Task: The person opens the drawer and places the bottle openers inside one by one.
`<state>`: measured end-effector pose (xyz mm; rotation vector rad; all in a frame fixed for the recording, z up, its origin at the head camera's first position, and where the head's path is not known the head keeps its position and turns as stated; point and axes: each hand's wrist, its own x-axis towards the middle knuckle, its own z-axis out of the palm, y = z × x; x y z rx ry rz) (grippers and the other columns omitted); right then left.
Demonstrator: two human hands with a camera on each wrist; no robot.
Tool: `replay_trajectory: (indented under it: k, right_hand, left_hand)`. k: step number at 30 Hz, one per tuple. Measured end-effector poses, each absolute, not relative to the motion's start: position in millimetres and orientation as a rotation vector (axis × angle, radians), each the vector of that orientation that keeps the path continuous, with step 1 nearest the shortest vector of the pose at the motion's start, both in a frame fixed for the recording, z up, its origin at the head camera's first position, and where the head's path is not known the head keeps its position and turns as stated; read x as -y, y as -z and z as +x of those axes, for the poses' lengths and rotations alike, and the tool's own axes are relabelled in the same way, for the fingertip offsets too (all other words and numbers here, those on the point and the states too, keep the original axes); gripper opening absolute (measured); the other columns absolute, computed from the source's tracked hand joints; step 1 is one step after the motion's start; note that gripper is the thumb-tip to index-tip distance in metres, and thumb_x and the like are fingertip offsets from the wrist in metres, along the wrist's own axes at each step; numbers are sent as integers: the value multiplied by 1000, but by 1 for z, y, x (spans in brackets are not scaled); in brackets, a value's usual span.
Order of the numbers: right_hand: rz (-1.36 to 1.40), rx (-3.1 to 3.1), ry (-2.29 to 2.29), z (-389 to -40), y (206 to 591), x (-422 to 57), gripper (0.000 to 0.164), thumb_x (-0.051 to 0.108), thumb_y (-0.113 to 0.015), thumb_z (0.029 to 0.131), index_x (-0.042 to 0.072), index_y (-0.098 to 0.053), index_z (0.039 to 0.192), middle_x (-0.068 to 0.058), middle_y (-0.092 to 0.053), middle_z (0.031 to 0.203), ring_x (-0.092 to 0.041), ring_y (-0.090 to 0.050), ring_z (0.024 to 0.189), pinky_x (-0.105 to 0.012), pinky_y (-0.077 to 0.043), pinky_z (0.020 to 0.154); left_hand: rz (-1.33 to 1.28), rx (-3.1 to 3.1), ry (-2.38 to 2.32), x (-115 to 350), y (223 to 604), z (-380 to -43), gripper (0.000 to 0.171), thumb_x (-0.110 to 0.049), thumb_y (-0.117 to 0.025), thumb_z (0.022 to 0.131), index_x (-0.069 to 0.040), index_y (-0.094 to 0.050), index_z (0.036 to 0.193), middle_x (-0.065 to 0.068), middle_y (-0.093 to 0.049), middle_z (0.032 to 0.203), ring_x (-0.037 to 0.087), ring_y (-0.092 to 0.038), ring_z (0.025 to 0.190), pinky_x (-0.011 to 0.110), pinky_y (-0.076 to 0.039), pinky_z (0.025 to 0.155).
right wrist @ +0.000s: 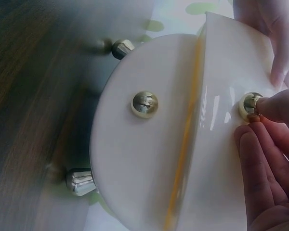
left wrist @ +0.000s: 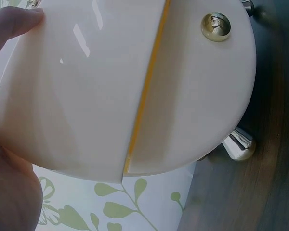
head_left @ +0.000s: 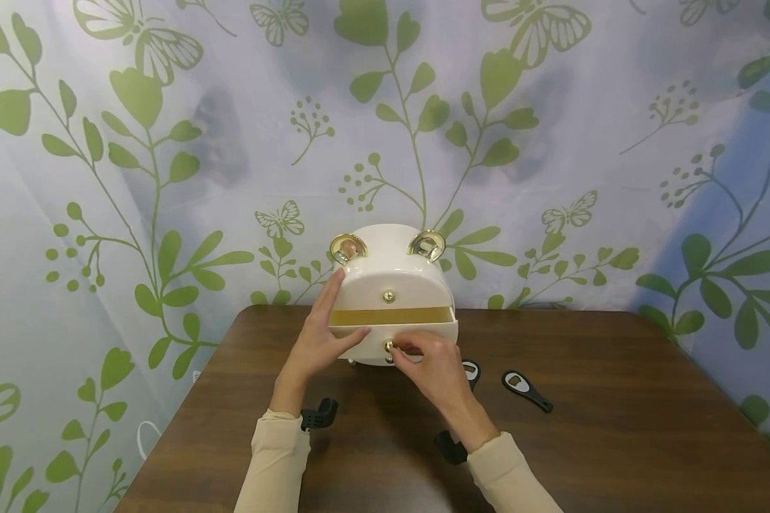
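Observation:
A rounded white box (head_left: 388, 242) with gold ear-shaped pieces stands at the table's back edge. Its middle drawer (head_left: 433, 333) is pulled partly out, and a gold-yellow strip shows above the drawer front. My right hand (head_left: 438, 367) pinches that drawer's round gold knob (right wrist: 250, 105) between thumb and fingers. Against the box's left side rests my left hand (head_left: 314, 345), fingers extended upward and the thumb reaching across the drawer front. In the right wrist view, a lower gold knob (right wrist: 144, 104) sits on the panel below the drawer. The drawer's inside is mostly hidden.
To the right on the brown wooden table (head_left: 584, 427) lies a black-handled object (head_left: 526, 389) with a white oval head. A similar one (head_left: 471, 370) is partly covered by my right hand. Behind the table hangs a leaf-patterned cloth (head_left: 231, 107).

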<state>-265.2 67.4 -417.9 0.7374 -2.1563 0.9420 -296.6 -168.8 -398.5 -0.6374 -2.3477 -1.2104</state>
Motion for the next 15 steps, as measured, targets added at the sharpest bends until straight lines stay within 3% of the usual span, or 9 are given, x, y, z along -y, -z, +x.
replay_trajectory:
  k: [15]
  right_hand:
    - [710,2156,-999,-273,419,-65,14,7,-87,81,9,-79,92,-2,-78,92,-15,-77,80,-32,-63,72]
  left_hand:
    - [-685,2305,1189,170,398,-298,101,-21,-84,88,-23,-20,167,-1,-20,172,25,-20,158,57,-28,122]
